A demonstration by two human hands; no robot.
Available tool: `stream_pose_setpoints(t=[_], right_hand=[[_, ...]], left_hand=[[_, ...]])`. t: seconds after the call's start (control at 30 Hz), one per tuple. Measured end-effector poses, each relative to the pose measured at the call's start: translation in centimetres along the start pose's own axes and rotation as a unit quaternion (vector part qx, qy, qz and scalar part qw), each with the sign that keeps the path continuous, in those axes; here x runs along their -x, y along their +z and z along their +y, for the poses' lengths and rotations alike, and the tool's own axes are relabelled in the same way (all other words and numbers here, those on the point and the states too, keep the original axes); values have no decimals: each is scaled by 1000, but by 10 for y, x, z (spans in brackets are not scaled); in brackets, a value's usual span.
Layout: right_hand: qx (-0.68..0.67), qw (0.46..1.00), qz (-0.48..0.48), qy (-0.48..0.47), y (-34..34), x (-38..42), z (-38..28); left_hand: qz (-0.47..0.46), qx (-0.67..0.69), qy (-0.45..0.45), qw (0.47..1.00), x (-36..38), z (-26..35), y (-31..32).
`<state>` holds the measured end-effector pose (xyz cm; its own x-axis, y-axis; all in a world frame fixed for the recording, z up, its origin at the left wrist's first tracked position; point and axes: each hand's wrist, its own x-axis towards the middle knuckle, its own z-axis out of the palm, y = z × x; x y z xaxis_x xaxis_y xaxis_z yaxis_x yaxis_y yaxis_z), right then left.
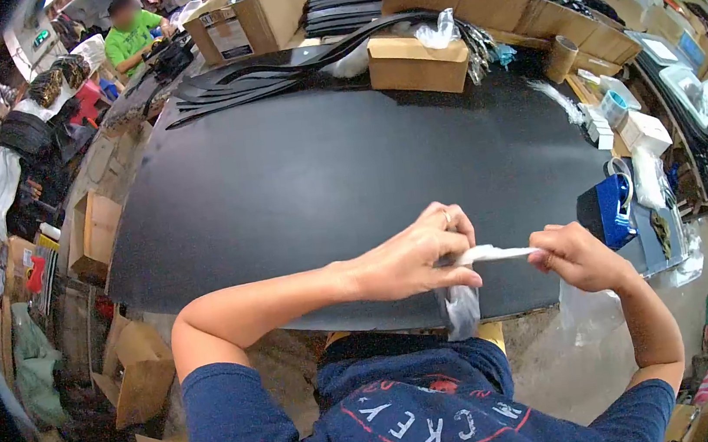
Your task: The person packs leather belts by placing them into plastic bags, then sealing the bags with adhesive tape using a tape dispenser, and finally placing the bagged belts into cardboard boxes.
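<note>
Overall, from my remote seat, the black table (321,163) fills the middle of my view, with black straps (268,80) bunched along its far side at 11 o'clock and a brown box (417,65) at 1 o'clock. A blue box (605,214) stands at 3 o'clock, just beside the right hand (583,258), near enough, I judge, for a wide outward pull to knock it. At 4 o'clock I have the left hand (417,255), and at 5 o'clock from it hangs some clear plastic (462,312), overlapping the table's near edge; a loosened hold might let it drop, though I can't tell whether it joins anything above. Smallest is the white strip (499,252), drawn straight between both hands, the right pinched on one end, the left closed around the other; too hard a tug could tear it, or slick material could slide from either grip
</note>
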<state>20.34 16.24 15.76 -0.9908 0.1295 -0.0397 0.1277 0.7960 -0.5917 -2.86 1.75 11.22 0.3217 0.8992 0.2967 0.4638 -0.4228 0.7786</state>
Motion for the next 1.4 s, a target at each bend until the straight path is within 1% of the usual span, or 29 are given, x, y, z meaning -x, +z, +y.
stream_pose_setpoints(t=[0.03, 0.07, 0.13, 0.23, 0.27, 0.33, 0.4, 0.43, 0.5, 0.53, 0.6, 0.63, 0.67, 0.7, 0.73, 0.77, 0.8, 0.87, 0.93, 0.97, 1.0, 1.03, 1.07, 1.13, 1.2, 1.27, 1.33, 1.37, 1.4], right_hand=[[-84, 993, -16, 76, -5, 4, -3], [-84, 993, -14, 76, -7, 9, -2], [-229, 961, 15, 153, -8, 23, 1], [-292, 942, 48, 159, -8, 40, -1], [-328, 927, 63, 170, -6, 47, 0], [-346, 919, 79, 170, 2, 56, 3], [-427, 882, 126, 157, 9, 60, 5], [-428, 880, 130, 158, 11, 63, 8], [-480, 852, 161, 131, 17, 66, 15], [-481, 851, 166, 131, 21, 68, 21], [-536, 824, 174, 59, 29, 74, 32], [-560, 807, 176, 61, 31, 78, 35], [-559, 807, 180, 62, 36, 80, 38], [-625, 759, 177, 49, 45, 80, 44], [-687, 706, 171, 34, 54, 78, 50], [-701, 687, 190, 23, 64, 73, 54], [-699, 687, 194, 23, 74, 67, 56], [-851, 460, 252, -7, 94, 50, 59], [-890, 390, 226, -59, 114, 32, 62], [-904, 356, 212, -104, 128, 20, 63], [-909, 340, 203, -127, 139, 7, 63], [-923, 301, 191, -147, 146, -9, 54], [-922, 300, 175, -169, 151, -24, 48], [-903, 346, 140, -215, 152, -51, 44], [-855, 429, 127, -261, 140, -69, 68], [-823, 491, 216, -189, 109, -66, 91], [-731, 581, 339, -112, 86, -47, 138], [-602, 689, 394, -92, 75, -24, 165], [-823, 517, 229, -61, 50, 11, 202]], left_hand=[[1, -5, -5, 1000, -2, -1, -3], [0, -5, -4, 1000, -3, 0, -4], [22, -14, -6, 1000, -7, 4, -6], [17, 16, -40, 999, -13, 13, -15], [42, 20, -38, 998, -16, 12, -19], [64, -38, -26, 997, -24, 6, -26], [68, -73, -27, 995, -35, 5, -32], [74, -86, -12, 993, -40, 4, -34], [74, -100, 5, 992, -53, -2, -35], [84, -140, 34, 986, -59, -8, -34], [102, -233, 94, 962, -74, -20, -37], [120, -281, 118, 945, -83, -23, -42], [138, -328, 142, 924, -92, -26, -47], [145, -322, 122, 928, -102, -28, -49], [152, -328, 136, 922, -113, -36, -50], [148, -347, 141, 915, -127, -45, -52], [145, -364, 145, 909, -142, -55, -53], [117, -364, 122, 916, -173, -64, -52], [140, -414, 151, 887, -206, -73, -44], [153, -396, 165, 890, -217, -66, -38], [165, -377, 180, 893, -229, -56, -31], [170, -339, 205, 902, -238, -46, -21], [173, -300, 230, 910, -244, -32, -10], [151, -234, 279, 919, -243, 7, 9], [132, -108, 288, 942, -228, 44, 17], [102, -27, 228, 968, -214, 56, 13], [92, -5, 189, 978, -205, 48, 10], [60, 18, 149, 987, -199, 40, 6], [56, 16, 129, 990, -192, 36, 0]])
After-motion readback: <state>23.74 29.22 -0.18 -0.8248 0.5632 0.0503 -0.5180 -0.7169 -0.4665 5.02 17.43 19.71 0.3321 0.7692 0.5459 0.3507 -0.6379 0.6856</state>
